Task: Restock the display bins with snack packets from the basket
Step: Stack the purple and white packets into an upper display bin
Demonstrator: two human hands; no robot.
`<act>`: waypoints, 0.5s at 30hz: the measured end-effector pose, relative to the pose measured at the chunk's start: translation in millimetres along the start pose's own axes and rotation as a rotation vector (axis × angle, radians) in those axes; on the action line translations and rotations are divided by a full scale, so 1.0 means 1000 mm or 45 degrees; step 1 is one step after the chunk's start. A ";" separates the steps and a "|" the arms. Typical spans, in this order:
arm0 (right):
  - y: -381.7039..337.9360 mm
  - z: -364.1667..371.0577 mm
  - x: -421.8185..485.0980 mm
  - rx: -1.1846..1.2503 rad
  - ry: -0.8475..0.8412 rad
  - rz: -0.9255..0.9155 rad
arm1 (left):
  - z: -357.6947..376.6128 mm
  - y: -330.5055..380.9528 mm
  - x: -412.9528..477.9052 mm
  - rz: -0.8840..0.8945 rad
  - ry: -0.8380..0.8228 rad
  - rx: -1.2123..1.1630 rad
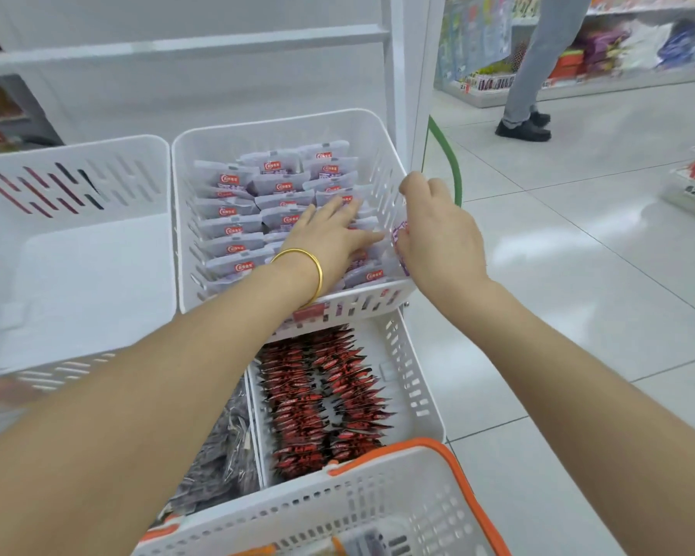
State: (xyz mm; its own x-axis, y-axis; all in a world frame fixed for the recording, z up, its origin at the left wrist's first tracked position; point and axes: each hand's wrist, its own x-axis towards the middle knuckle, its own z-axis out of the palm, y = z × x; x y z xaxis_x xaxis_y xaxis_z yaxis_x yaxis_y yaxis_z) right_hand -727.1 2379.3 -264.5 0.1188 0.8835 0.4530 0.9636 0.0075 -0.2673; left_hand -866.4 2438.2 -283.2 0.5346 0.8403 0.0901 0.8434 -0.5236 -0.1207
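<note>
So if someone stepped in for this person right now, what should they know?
Left hand: flat on the pale packets in the upper bin, fingers straight.
Right hand: pinches one purple-printed packet at that bin's right wall.
Basket: below, near the body; contents barely visible.
Done: upper bin holds tidy rows.
To do: seat this packet, then probably fetch more.

White bins (372, 132), orange-rimmed basket (456, 455), seemingly lilac packets (233, 229)

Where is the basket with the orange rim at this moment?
In the head view, the basket sits at the bottom, right of centre, just in front of the lower bin holding red packets.
</note>
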 end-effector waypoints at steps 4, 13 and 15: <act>0.005 0.005 0.002 -0.269 -0.051 -0.159 | 0.006 -0.007 0.002 0.004 0.056 -0.055; 0.044 0.008 0.014 0.078 -0.474 -0.058 | 0.001 0.004 -0.004 -0.086 -0.194 0.020; 0.039 0.011 0.020 0.097 -0.587 0.002 | -0.002 0.002 -0.002 -0.087 -0.238 -0.006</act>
State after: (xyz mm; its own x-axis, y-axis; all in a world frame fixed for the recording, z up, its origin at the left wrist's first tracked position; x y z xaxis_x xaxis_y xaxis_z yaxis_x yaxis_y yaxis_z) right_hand -690.0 2402.8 -275.0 -0.0149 0.9994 0.0320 0.9411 0.0248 -0.3372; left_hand -865.4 2435.3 -281.7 0.4571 0.8851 -0.0874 0.8778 -0.4647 -0.1162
